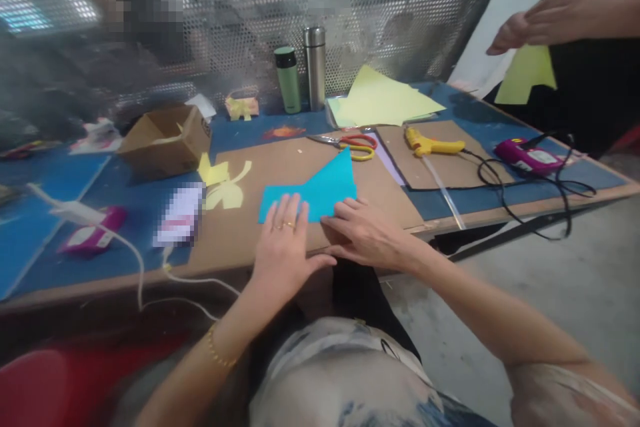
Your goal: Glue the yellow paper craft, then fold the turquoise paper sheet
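Note:
A folded sheet of bright blue paper [320, 190] lies on a brown cardboard sheet [390, 203] in front of me. My left hand [286, 233] rests flat on the paper's lower left part, fingers outstretched and the thumb pointing right. At the lower right edge my right hand [360, 230] has its fingers bent and pressed together on the paper. Just beyond the paper's raised corner are scissors [350, 143] with red and yellow handles. Cut yellow paper scraps [225, 193] lie to the left on the cardboard.
A yellow glue gun [433, 143] with a clear glue stick and black cord lies right, near a purple power strip [530, 157]. Behind stand a green bottle [289, 83] and a steel flask [315, 70]. Left are a cardboard box [167, 140] and white cable. Another person's hands [545, 23] hold yellow paper.

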`<state>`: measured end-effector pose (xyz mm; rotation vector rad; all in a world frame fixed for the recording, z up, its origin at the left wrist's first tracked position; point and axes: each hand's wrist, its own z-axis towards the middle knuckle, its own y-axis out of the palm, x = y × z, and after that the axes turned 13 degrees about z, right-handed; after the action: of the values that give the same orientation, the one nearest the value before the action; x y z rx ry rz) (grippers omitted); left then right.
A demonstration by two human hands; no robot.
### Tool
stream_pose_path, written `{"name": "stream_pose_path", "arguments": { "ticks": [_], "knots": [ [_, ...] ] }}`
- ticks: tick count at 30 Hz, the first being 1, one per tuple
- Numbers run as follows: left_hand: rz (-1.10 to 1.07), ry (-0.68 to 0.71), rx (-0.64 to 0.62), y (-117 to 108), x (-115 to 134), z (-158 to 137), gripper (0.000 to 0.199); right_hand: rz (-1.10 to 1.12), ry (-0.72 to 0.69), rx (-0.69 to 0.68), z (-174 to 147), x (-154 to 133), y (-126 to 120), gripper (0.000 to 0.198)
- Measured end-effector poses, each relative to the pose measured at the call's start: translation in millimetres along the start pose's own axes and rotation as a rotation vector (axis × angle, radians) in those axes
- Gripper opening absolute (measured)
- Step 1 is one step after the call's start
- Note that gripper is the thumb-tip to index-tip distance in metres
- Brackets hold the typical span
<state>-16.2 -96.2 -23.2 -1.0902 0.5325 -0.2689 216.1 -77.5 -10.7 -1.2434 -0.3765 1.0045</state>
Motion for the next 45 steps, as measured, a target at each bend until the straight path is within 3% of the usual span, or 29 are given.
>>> {"name": "stream_pose_path", "arguments": {
  "ticks": [3, 12, 20, 23, 29, 38, 45],
  "knots": [
    [-0.028, 0.102, -0.064, 9, 5, 10, 0.098, -0.044, 0.008, -0.001, 3, 1, 4, 0.039],
    [0.046, -0.032, -0.088, 10, -16, -20, 0.098, -0.060, 0.016, 0.026, -26, 11, -1, 0.042],
    [0.051, -0.022, 0.054, 22, -40, -32, 0.084, -0.071, 0.137, 0.005, -38, 8, -8, 0.035],
    [0.054, 0.011, 0.137, 29, -35, -18, 0.088, -0.088, 0.194, -0.011, -32, 4, -8, 0.033],
    [0.049, 0.241, 0.246, 39, -13, 14, 0.090, -0.102, 0.198, -0.062, -26, -2, -14, 0.039],
    [0.135, 0.138, 0.122, 34, -25, -18, 0.084, -0.094, 0.200, -0.104, -28, -1, -15, 0.036],
    [0.154, 0.074, 0.058, 25, -30, -29, 0.079, -0.043, 0.156, -0.030, -28, 5, -16, 0.034]
  ]
}}
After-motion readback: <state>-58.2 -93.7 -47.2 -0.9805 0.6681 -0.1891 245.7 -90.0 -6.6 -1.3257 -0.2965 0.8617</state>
